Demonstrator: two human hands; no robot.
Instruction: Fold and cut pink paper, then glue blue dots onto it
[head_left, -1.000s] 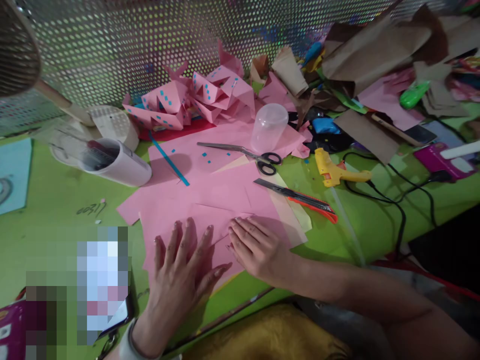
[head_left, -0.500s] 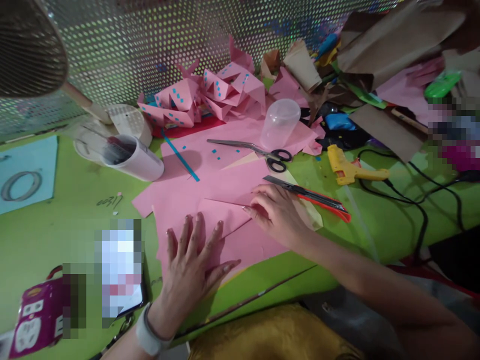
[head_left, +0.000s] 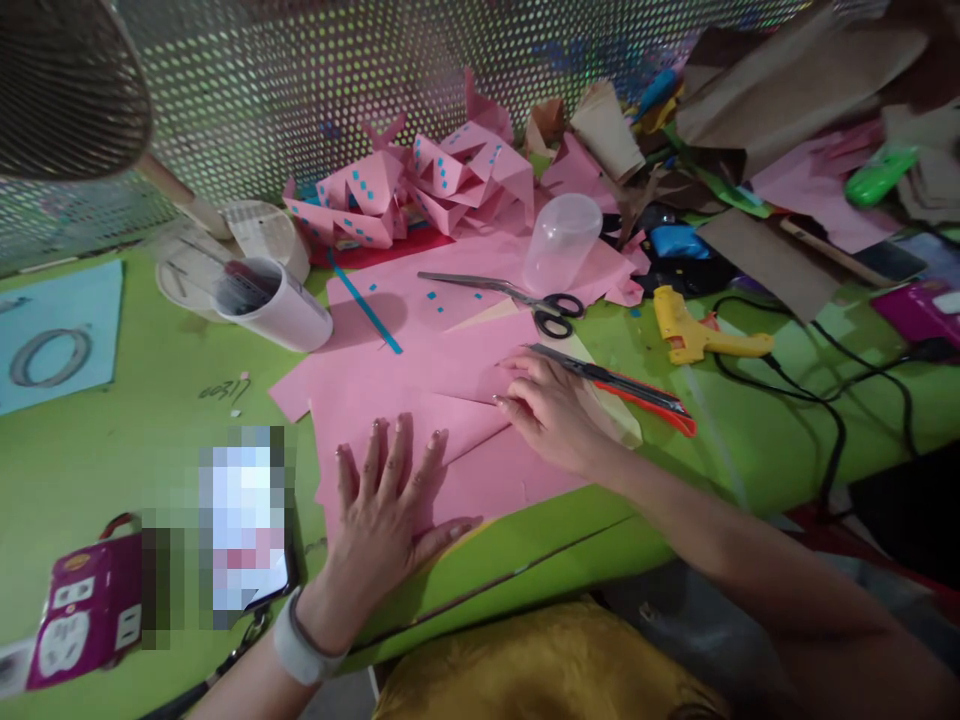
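My left hand (head_left: 384,505) lies flat with spread fingers on pink paper (head_left: 375,375) over the green table. My right hand (head_left: 544,410) pinches the raised edge of a folded pink flap (head_left: 465,425), thumb and index finger together. Just beyond my right hand lies a red and black utility knife (head_left: 630,388), its blade end pointing left. Scissors (head_left: 517,295) with black handles rest on the pink paper farther back, beside a clear plastic cup (head_left: 562,240). A thin blue strip (head_left: 366,304) and small blue squares are on the paper too.
A white cup with tools (head_left: 289,315) and a phone (head_left: 251,530) are at the left, near a purple package (head_left: 90,605). Folded pink paper shapes (head_left: 465,180) stand at the back. A yellow glue gun (head_left: 705,335) with black cables lies right, below brown paper (head_left: 772,260).
The view has shifted slightly. My right hand still pinches the flap, whose raised edge now looks lower and shorter; my left hand stays flat on the paper.
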